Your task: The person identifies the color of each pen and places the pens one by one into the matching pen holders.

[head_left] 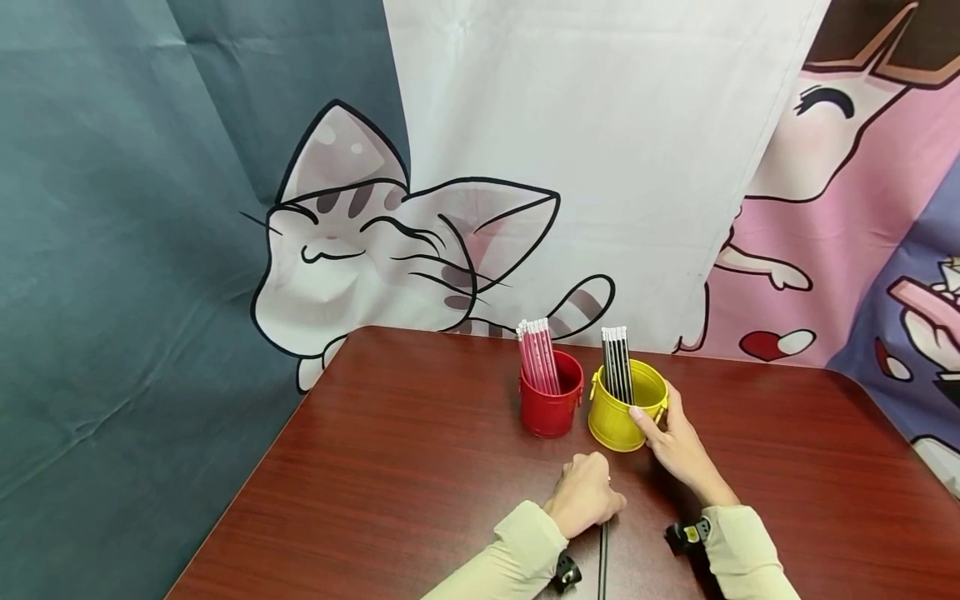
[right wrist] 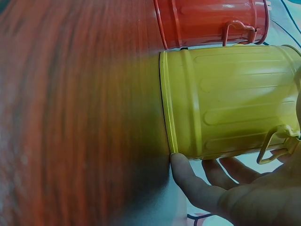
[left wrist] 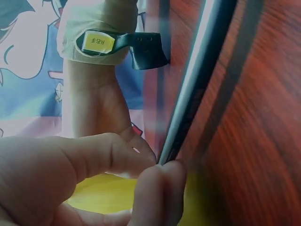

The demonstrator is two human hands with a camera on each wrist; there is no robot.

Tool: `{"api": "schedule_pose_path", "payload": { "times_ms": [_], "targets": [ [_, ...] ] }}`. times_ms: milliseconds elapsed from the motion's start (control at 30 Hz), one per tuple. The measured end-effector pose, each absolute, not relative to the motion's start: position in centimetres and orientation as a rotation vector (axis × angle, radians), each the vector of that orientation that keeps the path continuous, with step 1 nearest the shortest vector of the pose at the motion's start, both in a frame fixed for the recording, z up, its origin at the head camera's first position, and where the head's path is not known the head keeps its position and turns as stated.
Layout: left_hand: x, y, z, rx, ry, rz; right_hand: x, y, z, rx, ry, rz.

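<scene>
My left hand (head_left: 587, 496) is low over the table in front of the buckets, thumb and fingertips pinching one end of a black pencil (head_left: 603, 558). In the left wrist view the dark pencil (left wrist: 195, 89) slants up from the fingertips, close over the wood. On the right side of a small yellow bucket (head_left: 613, 429), my right hand (head_left: 681, 446) grips the wall near the handle, thumb at the front rim. Several black pencils (head_left: 617, 367) with white ends stand upright inside that bucket. The right wrist view shows the yellow bucket's ribbed side (right wrist: 235, 99), its base on the table.
A red bucket (head_left: 547, 415) stands just left of the yellow one and holds several pink pencils (head_left: 538, 358). Both are on a reddish-brown wooden table (head_left: 375, 467). Behind its far edge hangs a printed cartoon cloth (head_left: 600, 150).
</scene>
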State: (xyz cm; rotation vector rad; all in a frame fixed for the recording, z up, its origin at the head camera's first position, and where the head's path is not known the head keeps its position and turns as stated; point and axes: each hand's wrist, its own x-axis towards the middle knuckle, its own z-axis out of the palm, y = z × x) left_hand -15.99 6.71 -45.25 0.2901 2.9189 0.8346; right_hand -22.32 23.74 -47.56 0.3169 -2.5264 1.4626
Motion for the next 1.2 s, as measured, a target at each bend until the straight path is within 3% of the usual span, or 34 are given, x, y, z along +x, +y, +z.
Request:
{"api": "schedule_pose_path", "payload": {
  "times_ms": [367,633,1200],
  "targets": [
    [-16.2,6.4,-44.6,0.331,2.894,1.016,-21.9,23.8,-47.1,0.344,-2.558,1.445],
    [-16.9,5.8,-43.4,0.515,2.942,1.115,-20.4,22.7,-44.7,0.331,-2.564,1.465],
    [-18.1,3.4,-40.8,0.893,2.966,1.505,-22.2,23.8,-47.5,0.335,-2.538,1.484]
  ]
}}
